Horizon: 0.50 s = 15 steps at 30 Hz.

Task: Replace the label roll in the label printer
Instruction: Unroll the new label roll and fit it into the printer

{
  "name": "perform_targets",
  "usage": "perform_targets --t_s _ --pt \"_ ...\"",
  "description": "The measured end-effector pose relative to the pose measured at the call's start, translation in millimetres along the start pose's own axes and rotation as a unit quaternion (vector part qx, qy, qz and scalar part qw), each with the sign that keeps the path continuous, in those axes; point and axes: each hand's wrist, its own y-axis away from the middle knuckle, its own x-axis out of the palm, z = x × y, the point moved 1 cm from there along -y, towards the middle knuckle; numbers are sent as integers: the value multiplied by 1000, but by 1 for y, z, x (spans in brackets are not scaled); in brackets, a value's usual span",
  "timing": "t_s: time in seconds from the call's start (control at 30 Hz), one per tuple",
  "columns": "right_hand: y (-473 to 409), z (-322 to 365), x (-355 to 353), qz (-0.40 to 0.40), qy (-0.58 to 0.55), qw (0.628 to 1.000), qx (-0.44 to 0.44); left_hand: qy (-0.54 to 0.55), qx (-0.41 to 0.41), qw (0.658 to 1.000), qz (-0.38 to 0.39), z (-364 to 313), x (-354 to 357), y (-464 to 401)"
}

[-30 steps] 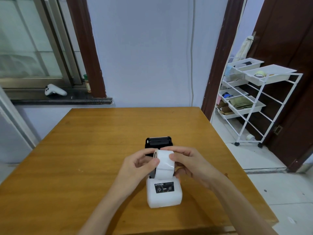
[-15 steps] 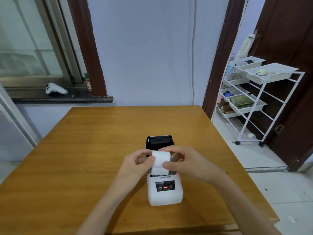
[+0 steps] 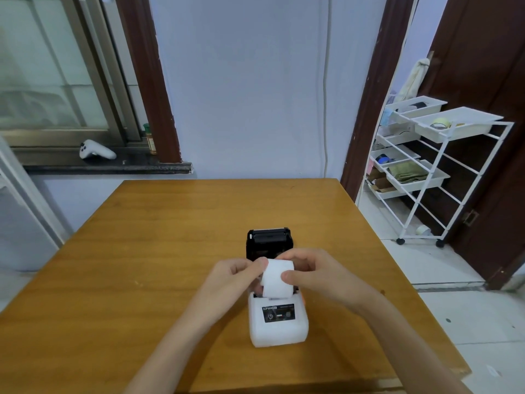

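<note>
A small white label printer [image 3: 278,328] stands on the wooden table [image 3: 159,251] near its front edge, its black lid [image 3: 268,241] flipped open toward the far side. A white label roll [image 3: 276,278] sits low in the printer's open bay. My left hand [image 3: 230,282] pinches the roll's left end and my right hand [image 3: 315,275] grips its right end, thumb on the paper. The bay itself is mostly hidden by the roll and my fingers.
A white wire shelf cart [image 3: 434,166] with trays stands on the floor to the right of the table. A white game controller [image 3: 96,150] and a small jar [image 3: 150,139] lie on the window sill at the back left.
Both hands have lowered the label roll from above the printer down into its open bay. The printer's front panel, partly covered before, now shows in full.
</note>
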Motion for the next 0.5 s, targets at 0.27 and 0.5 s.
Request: perform_targets --t_s 0.27,0.5 --pt "-7 -1 0 -26 -3 1000 5 -67 83 994 -21 36 -1 5" --pt "-8 -7 3 -13 1 1000 21 -62 109 992 9 41 -4 9"
